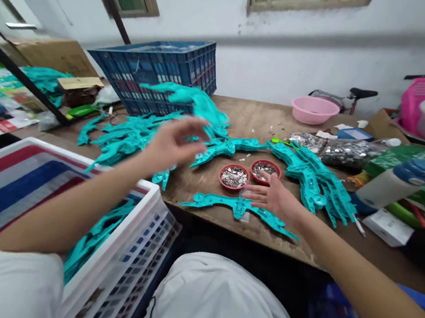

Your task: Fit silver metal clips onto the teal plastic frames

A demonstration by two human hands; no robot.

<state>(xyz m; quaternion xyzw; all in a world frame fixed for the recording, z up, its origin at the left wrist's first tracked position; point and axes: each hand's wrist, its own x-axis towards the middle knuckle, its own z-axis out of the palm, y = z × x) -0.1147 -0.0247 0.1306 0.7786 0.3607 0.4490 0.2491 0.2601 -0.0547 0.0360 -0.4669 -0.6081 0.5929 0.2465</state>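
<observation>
My left hand (177,142), smeared by motion, is raised over the left side of the table with thumb and fingers apart and nothing visible between them. Just beyond it a blurred teal plastic part (200,104) shows above a heap of similar parts (127,137). My right hand (275,197) is open, fingers stretched leftward. It reaches over a winged teal plastic part (239,206) lying along the table's front edge; whether it touches is unclear. Two red bowls of small shiny metal pieces, a left bowl (234,177) and a right bowl (265,171), stand beyond that part.
More teal parts (310,177) are stacked at right, near a bottle (398,183) and a white box (388,227). A blue crate (161,73) and pink basin (313,110) stand behind. A white basket (121,252) adjoins the table at left. Bagged metal pieces (348,152) lie at back right.
</observation>
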